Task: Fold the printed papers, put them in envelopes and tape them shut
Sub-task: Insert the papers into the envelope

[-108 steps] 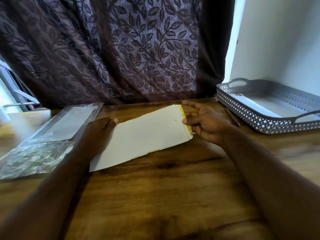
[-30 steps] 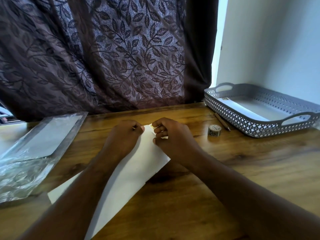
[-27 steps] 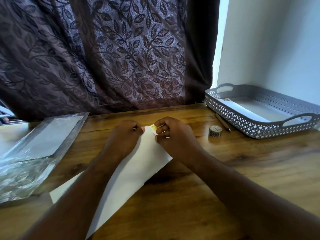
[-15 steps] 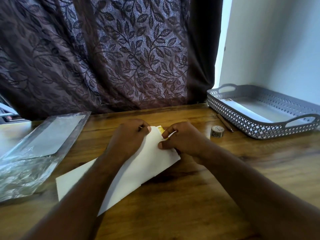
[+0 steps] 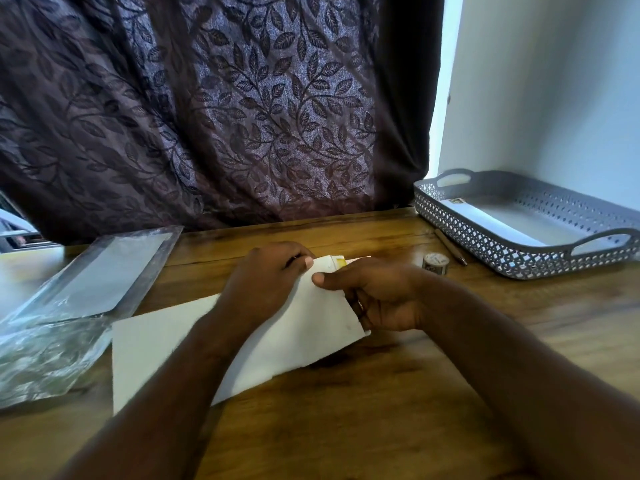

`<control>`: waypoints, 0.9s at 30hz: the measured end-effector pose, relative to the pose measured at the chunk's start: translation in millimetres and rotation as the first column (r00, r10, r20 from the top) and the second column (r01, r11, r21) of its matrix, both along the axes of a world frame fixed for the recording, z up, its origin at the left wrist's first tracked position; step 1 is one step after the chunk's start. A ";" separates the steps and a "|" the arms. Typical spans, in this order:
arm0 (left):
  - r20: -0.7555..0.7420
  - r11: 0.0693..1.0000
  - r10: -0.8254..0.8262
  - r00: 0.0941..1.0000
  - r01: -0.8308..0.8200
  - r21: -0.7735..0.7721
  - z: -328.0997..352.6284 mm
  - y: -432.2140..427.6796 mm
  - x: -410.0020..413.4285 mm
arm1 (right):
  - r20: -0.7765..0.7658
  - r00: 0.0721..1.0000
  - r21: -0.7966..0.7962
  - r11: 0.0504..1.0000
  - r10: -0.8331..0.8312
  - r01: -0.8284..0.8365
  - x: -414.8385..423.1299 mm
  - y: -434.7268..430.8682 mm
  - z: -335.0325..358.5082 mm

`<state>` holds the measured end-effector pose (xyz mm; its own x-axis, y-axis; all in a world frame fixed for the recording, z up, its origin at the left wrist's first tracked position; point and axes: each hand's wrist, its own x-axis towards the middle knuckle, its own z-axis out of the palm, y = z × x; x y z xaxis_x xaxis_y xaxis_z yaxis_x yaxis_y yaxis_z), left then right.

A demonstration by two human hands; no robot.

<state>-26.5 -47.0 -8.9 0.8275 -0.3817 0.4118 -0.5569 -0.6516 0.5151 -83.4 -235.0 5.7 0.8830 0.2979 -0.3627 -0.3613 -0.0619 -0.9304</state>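
My right hand (image 5: pixel 377 296) pinches the near end of the white envelope (image 5: pixel 294 341), thumb pressed flat on top and the other fingers tucked under its edge, where I can only see them in part. My left hand (image 5: pixel 266 285) is curled down onto the same end just beside it, thumb tip against the paper; whatever its fingers grip underneath is hidden by the hand itself. Between the two hands a bit of yellow strip (image 5: pixel 341 261) peeks out at the envelope's mouth, too covered to tell more. The envelope lies slanted across the middle of the wooden table (image 5: pixel 346 427), its left part crossed by my forearm. Toward the right edge sits a small tape roll (image 5: pixel 435 263), its print unreadable, with a thin pencil-like stick (image 5: pixel 450 245) just beyond it. Behind that, in the far right corner, stands a grey lattice tray (image 5: pixel 467 233) holding white sheets (image 5: pixel 512 223) and cut off by the frame. At the left edge lies a crinkled clear plastic pack (image 5: pixel 86 289), contents blurred. A dark leaf-patterned curtain (image 5: pixel 214 116) hangs behind the far edge.
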 end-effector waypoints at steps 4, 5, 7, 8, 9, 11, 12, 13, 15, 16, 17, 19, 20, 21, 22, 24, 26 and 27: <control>0.074 0.998 0.015 0.997 -0.020 0.068 0.9 -2.8 -4.6 | -0.050 0.997 0.082 0.995 0.059 -0.054 3.0 0.1 -5.8; 0.112 0.995 0.015 0.994 -0.025 0.095 1.3 -2.8 -5.7 | -0.044 0.996 0.087 0.994 0.073 -0.069 4.6 -0.2 -7.0; 0.181 0.989 0.012 0.983 -0.038 0.142 1.6 -2.2 -5.9 | -0.031 0.995 0.092 0.992 0.090 -0.087 7.4 -0.8 -8.6; 0.207 0.988 0.016 0.978 -0.047 0.146 1.1 -1.5 -5.1 | -0.026 0.995 0.093 0.991 0.096 -0.093 8.6 -1.0 -9.7; 0.234 0.988 0.025 0.972 -0.060 0.144 0.7 -0.5 -4.1 | -0.021 0.994 0.095 0.990 0.103 -0.101 9.7 -0.9 -11.0; 0.312 0.980 0.056 0.948 -0.113 0.166 -0.9 1.5 0.0 | -0.009 0.995 0.107 0.989 0.099 -0.097 11.2 -0.3 -12.6; 0.352 0.974 0.076 0.933 -0.145 0.172 -1.2 3.2 1.9 | 0.001 0.997 0.120 0.990 0.081 -0.080 11.9 -0.1 -12.8; 0.373 0.973 0.095 0.923 -0.166 0.162 -0.7 5.3 3.3 | 0.015 0.998 0.135 0.989 0.053 -0.054 12.6 -0.6 -12.3; 0.392 0.973 0.127 0.911 -0.192 0.131 2.2 9.6 4.2 | 0.053 0.999 0.170 0.986 -0.012 0.003 13.4 -2.2 -9.7; 0.401 0.971 0.136 0.906 -0.202 0.126 3.0 10.8 4.0 | 0.074 0.997 0.193 0.981 -0.035 0.020 13.3 -3.7 -7.9; 0.409 0.971 0.139 0.902 -0.206 0.125 3.2 11.7 3.0 | 0.096 0.994 0.219 0.975 -0.049 0.027 13.6 -5.2 -6.3; 0.398 0.971 0.125 0.909 -0.195 0.142 4.0 11.4 -0.4 | 0.140 0.988 0.263 0.964 -0.062 0.023 14.0 -8.7 -4.0; 0.396 0.971 0.119 0.910 -0.190 0.145 4.6 10.6 -1.4 | 0.158 0.985 0.280 0.960 -0.063 0.016 14.1 -10.6 -2.9; 0.399 0.971 0.118 0.909 -0.190 0.147 5.3 10.3 -1.9 | 0.173 0.983 0.296 0.955 -0.058 0.004 13.9 -11.9 -1.4; 0.410 0.970 0.118 0.904 -0.194 0.149 6.4 10.1 -2.8 | 0.187 0.981 0.310 0.951 -0.045 -0.015 13.4 -12.7 0.4; 0.445 0.969 0.126 0.886 -0.207 0.137 8.4 9.8 -4.6 | 0.207 0.978 0.324 0.944 -0.006 -0.063 11.5 -12.8 1.9; 0.469 0.978 0.127 0.874 -0.190 0.089 8.9 10.0 -5.6 | 0.194 0.979 0.309 0.943 0.061 -0.120 9.2 -12.1 2.0; 0.467 0.985 0.122 0.876 -0.165 0.053 9.1 9.4 -6.2 | 0.184 0.977 0.292 0.942 0.113 -0.164 7.8 -12.0 1.5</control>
